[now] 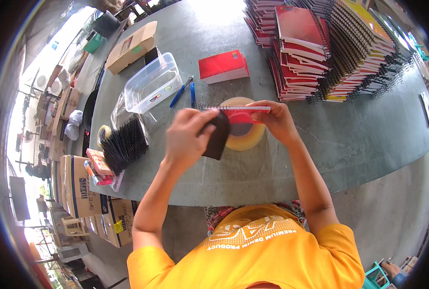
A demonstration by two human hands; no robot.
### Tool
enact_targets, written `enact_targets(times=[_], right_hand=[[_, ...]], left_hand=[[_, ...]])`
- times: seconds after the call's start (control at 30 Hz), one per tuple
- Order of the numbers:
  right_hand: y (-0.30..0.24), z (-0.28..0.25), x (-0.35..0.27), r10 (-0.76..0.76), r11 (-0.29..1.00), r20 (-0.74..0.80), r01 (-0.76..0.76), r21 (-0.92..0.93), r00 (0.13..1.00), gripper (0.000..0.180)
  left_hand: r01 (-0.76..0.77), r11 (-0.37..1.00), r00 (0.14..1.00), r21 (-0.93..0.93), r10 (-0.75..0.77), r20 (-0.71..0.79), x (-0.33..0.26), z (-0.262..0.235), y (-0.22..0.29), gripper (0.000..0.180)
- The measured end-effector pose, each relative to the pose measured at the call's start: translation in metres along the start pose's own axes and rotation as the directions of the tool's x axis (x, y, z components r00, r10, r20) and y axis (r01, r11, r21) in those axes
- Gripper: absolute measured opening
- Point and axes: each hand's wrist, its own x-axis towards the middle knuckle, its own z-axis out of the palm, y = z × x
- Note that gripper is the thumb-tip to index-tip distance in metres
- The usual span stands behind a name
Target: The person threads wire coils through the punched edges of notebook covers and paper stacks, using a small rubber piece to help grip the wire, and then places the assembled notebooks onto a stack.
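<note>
My right hand [278,121] grips the right end of a small red notebook [238,115], its white page edge turned up. Along that edge runs a thin dark spiral coil [210,107], sticking out past the notebook's left end. My left hand [188,132], slightly blurred, is closed at the coil side, and a dark flat piece [218,137] hangs at its thumb and fingers. What that piece is made of I cannot make out. Beneath the notebook lies a large roll of clear tape [250,140], partly covered by it.
Blue-handled pliers [178,95], a clear plastic box [153,82] and a cardboard box [131,46] lie to the left. Black coils [125,144] are heaped nearer the left edge. A red stack [223,66] sits ahead; tall piles of spiral notebooks [301,53] stand far right.
</note>
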Motion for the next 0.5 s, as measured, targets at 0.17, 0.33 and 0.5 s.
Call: enact_targets(times=[0.17, 0.33, 0.5], right_hand=[[0.0, 0.002, -0.003, -0.036, 0.999, 0.027, 0.035, 0.033, 0.999, 0.021], [0.005, 0.002, -0.008, -0.119, 0.986, -0.017, 0.12, 0.116, 0.993, 0.022], [-0.002, 0.004, -0.004, -0.075, 0.988, -0.005, 0.075, 0.135, 0.997, 0.022]], left_hand=[[-0.019, 0.996, 0.981, -0.086, 0.035, 0.188, 0.001, 0.008, 0.003, 0.03], [-0.039, 0.997, 0.97, -0.065, 0.022, -0.242, 0.02, 0.003, 0.019, 0.035], [-0.109, 0.985, 0.965, -0.136, 0.138, 0.223, 0.006, 0.022, 0.022, 0.026]])
